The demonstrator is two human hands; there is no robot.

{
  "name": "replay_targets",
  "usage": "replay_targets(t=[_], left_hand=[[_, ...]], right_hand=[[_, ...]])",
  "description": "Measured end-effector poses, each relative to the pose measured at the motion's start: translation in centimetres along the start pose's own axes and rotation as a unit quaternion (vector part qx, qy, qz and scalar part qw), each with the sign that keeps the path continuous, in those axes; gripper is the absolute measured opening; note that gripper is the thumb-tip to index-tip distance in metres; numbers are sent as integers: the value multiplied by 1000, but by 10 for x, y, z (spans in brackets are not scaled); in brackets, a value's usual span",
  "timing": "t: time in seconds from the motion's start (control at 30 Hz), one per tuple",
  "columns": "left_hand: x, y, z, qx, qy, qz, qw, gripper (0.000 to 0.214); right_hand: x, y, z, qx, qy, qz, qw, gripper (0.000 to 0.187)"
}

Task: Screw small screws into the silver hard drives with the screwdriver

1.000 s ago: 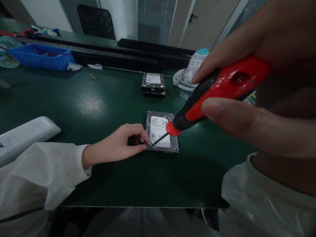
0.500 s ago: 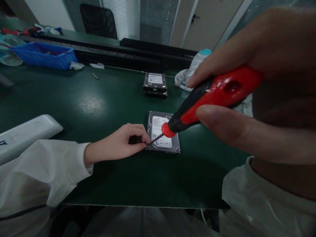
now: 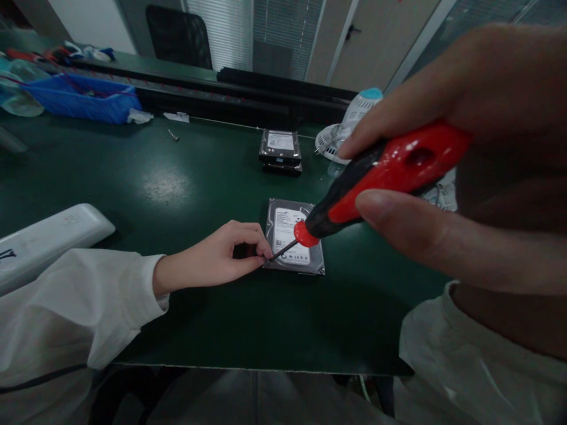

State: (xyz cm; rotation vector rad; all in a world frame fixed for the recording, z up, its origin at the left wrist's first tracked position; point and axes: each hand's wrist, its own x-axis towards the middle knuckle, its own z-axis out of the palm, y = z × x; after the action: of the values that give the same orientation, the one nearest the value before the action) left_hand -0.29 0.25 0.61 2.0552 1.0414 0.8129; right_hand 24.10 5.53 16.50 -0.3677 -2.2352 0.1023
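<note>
A hard drive [image 3: 315, 254] with a white label lies flat on the green table. In my right hand [image 3: 496, 136] is a red and black screwdriver [image 3: 390, 177], its handle gripped between thumb and fingers. The shaft slants down to the left and its tip meets the drive's near left corner. There my left hand [image 3: 221, 254] has thumb and fingertips pinched together, touching that corner beside the tip. Whatever lies between those fingertips is too small to make out.
More hard drives [image 3: 280, 147] are stacked farther back. A white fan [image 3: 354, 121] stands behind my right hand. At the back left sits a blue basket [image 3: 88, 103]; a long white case [image 3: 57, 245] lies at the left. The table's near edge [image 3: 257, 372] runs before me.
The view has shifted very slightly, moving everything a little to the right. Both hands, the screwdriver and the drive keep nearly the same positions relative to each other.
</note>
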Motion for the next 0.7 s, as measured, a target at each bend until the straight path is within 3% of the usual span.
replay_targets(t=[0.1, 0.2, 0.33, 0.43, 0.5, 0.57, 0.7], left_hand=[[0, 0, 0, 0, 3, 5, 1000, 10], [0, 1, 0, 1, 8, 7, 1000, 9], [0, 1, 1, 4, 7, 1, 1000, 6], [0, 0, 1, -1, 6, -1, 1000, 8], [0, 0, 1, -7, 2, -3, 1000, 9], [0, 0, 1, -9, -1, -3, 1000, 8], [0, 1, 1, -5, -1, -5, 1000, 8]], right_hand=[[1, -7, 3, 65, -27, -43, 997, 87], [5, -23, 10, 39, -84, -35, 995, 85], [5, -30, 13, 111, -5, -58, 992, 76], [5, -16, 6, 117, 17, -72, 990, 73], [5, -5, 1, 97, 65, -67, 991, 73], [6, 2, -1, 103, 77, -63, 990, 73], [9, -6, 1, 116, 41, -56, 991, 76]])
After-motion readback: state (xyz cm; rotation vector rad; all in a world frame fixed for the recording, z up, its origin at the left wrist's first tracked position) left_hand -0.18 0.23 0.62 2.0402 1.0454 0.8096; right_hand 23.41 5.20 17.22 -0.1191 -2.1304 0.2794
